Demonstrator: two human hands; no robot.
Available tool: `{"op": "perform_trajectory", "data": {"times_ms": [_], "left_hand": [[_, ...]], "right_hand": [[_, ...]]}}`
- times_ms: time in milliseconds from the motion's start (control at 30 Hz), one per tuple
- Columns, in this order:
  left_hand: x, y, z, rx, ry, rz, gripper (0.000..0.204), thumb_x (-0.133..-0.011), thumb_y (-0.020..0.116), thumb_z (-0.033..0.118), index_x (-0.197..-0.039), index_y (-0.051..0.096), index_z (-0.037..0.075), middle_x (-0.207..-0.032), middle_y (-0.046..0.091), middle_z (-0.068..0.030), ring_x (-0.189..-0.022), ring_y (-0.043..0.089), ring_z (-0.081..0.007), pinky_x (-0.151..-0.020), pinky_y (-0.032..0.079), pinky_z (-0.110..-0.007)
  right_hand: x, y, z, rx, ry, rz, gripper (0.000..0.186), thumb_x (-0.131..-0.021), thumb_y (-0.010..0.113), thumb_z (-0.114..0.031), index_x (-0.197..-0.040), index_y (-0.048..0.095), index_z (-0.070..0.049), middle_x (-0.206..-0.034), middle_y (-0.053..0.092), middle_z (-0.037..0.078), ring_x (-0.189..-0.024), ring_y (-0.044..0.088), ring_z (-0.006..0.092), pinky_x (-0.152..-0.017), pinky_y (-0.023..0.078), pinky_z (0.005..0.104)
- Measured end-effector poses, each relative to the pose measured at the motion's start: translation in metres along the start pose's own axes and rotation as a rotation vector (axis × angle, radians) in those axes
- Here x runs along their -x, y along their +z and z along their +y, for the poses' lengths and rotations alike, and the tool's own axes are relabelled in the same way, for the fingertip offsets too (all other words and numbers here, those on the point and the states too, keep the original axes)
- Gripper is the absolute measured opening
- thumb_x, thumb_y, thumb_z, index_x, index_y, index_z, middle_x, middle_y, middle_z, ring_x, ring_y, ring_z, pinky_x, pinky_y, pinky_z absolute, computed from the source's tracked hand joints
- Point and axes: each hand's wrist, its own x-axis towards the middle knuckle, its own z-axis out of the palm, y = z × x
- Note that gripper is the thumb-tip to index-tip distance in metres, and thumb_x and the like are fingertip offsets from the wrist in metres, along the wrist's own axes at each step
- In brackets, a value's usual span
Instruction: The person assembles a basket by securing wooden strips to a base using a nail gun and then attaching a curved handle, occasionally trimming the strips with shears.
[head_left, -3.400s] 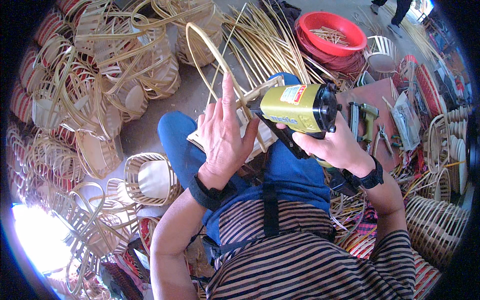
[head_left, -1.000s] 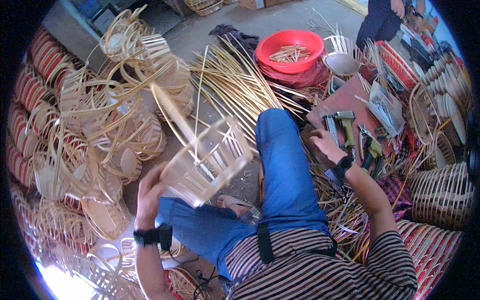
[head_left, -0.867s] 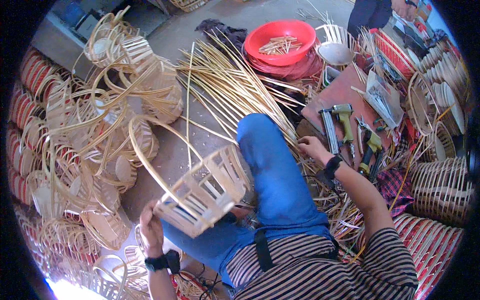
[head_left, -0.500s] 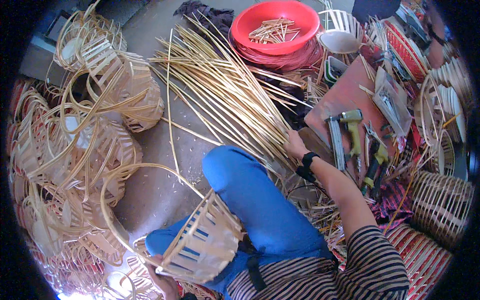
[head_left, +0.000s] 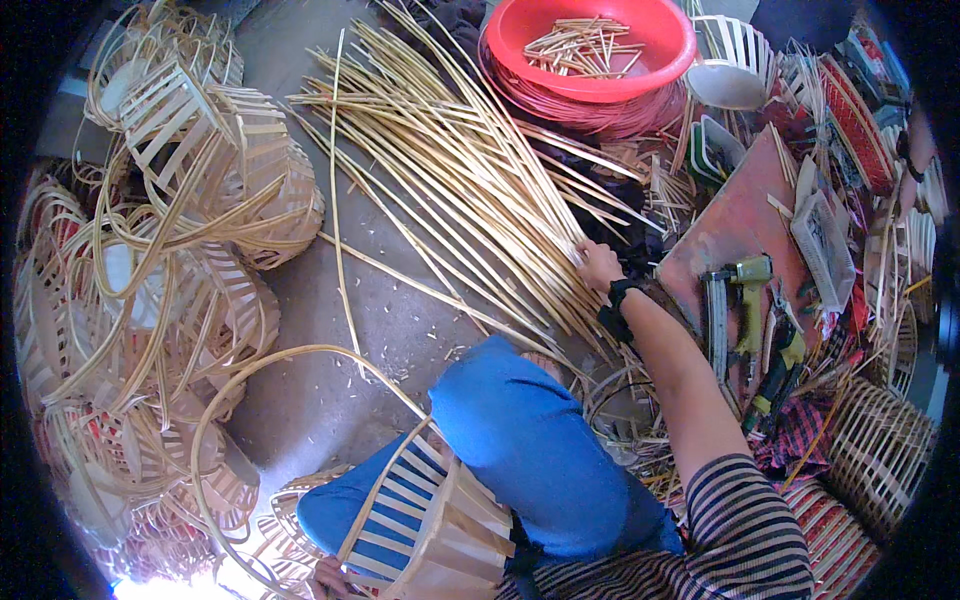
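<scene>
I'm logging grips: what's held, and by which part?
Left hand: the slatted wooden basket, by its rim. Right hand: on the long thin sticks, toward their near ends; whether gripped cannot be told.

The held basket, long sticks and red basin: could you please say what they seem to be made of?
Basket: probably bare wood or bamboo, going by its pale, matt slats.
Long sticks: likely bamboo or cane, seemingly uncoated; slim and straw-coloured.
Basin: probably plastic, smooth; even red colour, soft highlights.

White glare (head_left: 160, 587) at lower left
</scene>
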Motion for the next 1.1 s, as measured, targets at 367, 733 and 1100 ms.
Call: {"op": "perform_trajectory", "data": {"times_ms": [367,733,1100], "left_hand": [[-0.007,0.001,0.01,-0.135,0.114,-0.148,0.035,-0.081,0.037,0.032,-0.089,0.045,-0.001,-0.08,0.051,-0.0101,-0.073,0.052,-0.0171,-0.065,0.043,-0.028],[-0.018,0.037,0.047,-0.501,0.16,-0.557,0.018,-0.08,0.04,0.016,-0.08,0.044,-0.002,-0.065,0.054,-0.0092,-0.06,0.053,-0.0133,-0.055,0.042,-0.023],[-0.026,0.088,0.044,-0.446,0.299,-0.586,0.021,-0.083,0.043,0.02,-0.079,0.045,-0.001,-0.056,0.048,-0.0031,-0.049,0.045,-0.0071,-0.043,0.034,-0.02]], "right_hand": [[0.033,0.0,-0.028,-0.376,-0.399,0.322,0.015,-0.07,0.054,-0.008,-0.073,0.041,-0.002,-0.067,0.046,0.013,-0.064,0.048,0.0288,-0.058,0.038,0.0334],[0.083,-0.019,-0.015,-0.04,-0.167,0.397,0.016,-0.078,0.044,-0.018,-0.083,0.039,-0.003,-0.068,0.052,0.02,-0.065,0.051,0.0373,-0.056,0.039,0.043],[0.15,-0.084,-0.005,-0.601,-0.323,0.283,0.016,-0.08,0.046,-0.016,-0.077,0.051,-0.001,-0.054,0.047,0.001,-0.048,0.043,0.0066,-0.043,0.032,0.0199]]}}
